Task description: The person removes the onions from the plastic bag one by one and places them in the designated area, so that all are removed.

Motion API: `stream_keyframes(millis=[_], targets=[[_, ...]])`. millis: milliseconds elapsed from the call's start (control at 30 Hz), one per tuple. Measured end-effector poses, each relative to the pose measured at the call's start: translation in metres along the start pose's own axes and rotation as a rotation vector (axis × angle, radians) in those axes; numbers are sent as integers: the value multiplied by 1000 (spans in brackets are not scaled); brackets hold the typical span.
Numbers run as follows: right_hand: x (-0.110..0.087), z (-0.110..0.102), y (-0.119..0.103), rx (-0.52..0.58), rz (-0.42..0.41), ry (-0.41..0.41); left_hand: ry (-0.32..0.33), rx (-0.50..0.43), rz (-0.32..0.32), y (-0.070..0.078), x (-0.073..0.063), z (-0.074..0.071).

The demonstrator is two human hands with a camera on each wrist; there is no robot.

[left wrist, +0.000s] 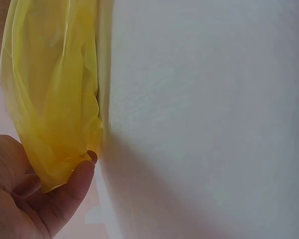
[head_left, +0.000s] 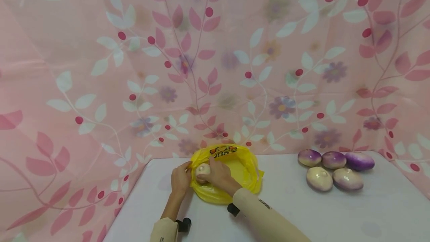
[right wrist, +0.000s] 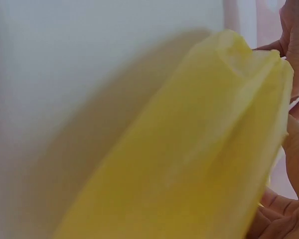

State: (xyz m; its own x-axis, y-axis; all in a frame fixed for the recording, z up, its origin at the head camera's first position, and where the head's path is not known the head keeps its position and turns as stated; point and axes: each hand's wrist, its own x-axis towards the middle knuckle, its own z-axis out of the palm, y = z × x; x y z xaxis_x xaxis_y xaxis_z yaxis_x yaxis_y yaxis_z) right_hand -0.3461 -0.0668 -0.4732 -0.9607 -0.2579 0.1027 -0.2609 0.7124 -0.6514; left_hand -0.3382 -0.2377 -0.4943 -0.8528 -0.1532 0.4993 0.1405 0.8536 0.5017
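Observation:
A yellow plastic bag (head_left: 258, 182) lies mouth-up on the table, its opening spread and dark print on its far side. My left hand (head_left: 180, 177) pinches the bag's left edge; in the left wrist view the thumb and fingers grip a gathered corner of the yellow film (left wrist: 52, 109). Within the bag's mouth, toward its left side, my right hand (head_left: 220, 176) holds a pale turnip (head_left: 203, 168) with its top facing up. In the right wrist view the bag's side (right wrist: 174, 169) covers the turnip and part of my right hand (right wrist: 284, 216).
Several purple-and-white turnips (head_left: 319, 179) sit grouped in two rows at the right of the white table (head_left: 285, 204). Behind the table hangs a pink floral curtain (head_left: 228, 96). Black wrist cameras (head_left: 184, 225) are strapped near both sleeves.

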Motion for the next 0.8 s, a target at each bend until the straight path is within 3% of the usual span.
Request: stream_keyframes(millis=[300,533,800], targets=[[-7,-18,-3,-44,-36,-34,9,-8,14,1,0,-1],[-13,-43,-4,-12,-106,-74,15,-11,28,-2,0,0],[-24,-68,9,-64,-212,-32,21,-13,41,-1,-1,-1]])
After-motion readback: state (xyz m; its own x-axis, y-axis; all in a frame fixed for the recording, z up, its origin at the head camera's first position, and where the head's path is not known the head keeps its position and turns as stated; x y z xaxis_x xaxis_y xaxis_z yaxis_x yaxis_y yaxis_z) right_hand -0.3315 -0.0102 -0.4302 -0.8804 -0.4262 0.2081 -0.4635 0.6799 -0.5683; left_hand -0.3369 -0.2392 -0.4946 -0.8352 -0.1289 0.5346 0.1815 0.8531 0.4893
